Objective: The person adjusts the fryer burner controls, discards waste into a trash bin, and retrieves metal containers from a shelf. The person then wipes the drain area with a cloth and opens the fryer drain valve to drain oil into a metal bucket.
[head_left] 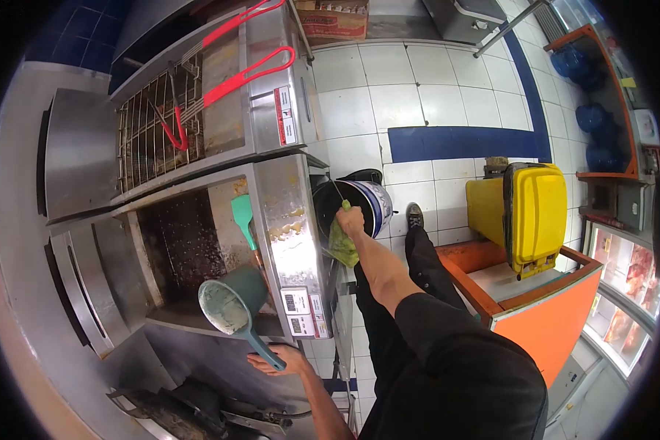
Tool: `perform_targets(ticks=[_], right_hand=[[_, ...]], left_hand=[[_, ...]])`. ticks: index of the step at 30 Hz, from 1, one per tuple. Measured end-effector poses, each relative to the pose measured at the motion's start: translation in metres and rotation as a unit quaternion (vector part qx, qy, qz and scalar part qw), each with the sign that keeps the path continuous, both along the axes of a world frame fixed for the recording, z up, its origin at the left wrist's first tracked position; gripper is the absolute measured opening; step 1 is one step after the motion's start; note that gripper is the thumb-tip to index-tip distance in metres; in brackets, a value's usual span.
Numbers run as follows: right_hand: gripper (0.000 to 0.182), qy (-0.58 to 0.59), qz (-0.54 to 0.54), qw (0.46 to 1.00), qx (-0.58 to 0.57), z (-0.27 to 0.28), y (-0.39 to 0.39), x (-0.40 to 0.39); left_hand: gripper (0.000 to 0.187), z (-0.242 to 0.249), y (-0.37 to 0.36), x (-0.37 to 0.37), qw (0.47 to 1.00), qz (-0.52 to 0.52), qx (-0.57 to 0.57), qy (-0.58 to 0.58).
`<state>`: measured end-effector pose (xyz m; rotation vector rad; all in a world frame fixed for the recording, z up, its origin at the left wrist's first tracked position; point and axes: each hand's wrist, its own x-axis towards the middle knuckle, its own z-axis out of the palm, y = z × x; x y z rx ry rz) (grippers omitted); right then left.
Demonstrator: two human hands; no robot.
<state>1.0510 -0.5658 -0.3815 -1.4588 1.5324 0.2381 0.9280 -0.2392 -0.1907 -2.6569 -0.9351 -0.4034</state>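
Over the metal tank (145,268), its floor dark and spotted, sits a grey-green dipper (248,297) with pale residue inside. Left hand (292,359) is at the end of its handle, fingers fairly straight; can't tell how firmly they close. Right hand (350,220) is bunched around a green cloth (342,246) at the mouth of the bucket (376,199) on the floor side. Step looks like steadying the bucket while working the dipper (my guess); next move probably calls for a sure hold on the handle and a level carry. Bucket's contents too dark to make out, its near side partly covered by hand and cloth. Left palm is hidden; dipper's underside too.
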Motion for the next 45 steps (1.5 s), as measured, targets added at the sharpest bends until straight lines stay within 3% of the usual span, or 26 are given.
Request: perform_targets(ticks=[9, 23, 32, 39, 42, 45], right_hand=[[0.049, 0.04, -0.01, 0.997, 0.062, 0.005, 0.002, -0.008], [0.049, 0.045, -0.046, 0.997, 0.036, 0.035, 0.004, -0.015], [0.045, 0.044, -0.033, 0.997, 0.049, 0.023, -0.003, -0.024], [0.046, 0.028, -0.024, 0.999, -0.008, 0.012, 0.008, -0.028], [0.046, 0.049, -0.03, 0.998, 0.034, 0.015, 0.008, -0.028], [0.044, 0.02, -0.023, 0.999, -0.013, 0.007, 0.013, -0.039]], left_hand=[[0.05, -0.006, 0.02, -0.008, 1.0, 0.004, -0.009, 0.015], [0.05, -0.009, 0.01, 0.001, 1.0, 0.017, 0.019, -0.005], [0.053, -0.004, 0.001, 0.002, 0.999, 0.025, -0.019, -0.006], [0.054, -0.009, 0.0, 0.003, 0.999, 0.028, -0.019, -0.014], [0.055, 0.002, -0.002, 0.001, 0.999, 0.031, -0.035, -0.002], [0.056, 0.009, -0.01, 0.004, 0.999, 0.03, -0.044, 0.005]])
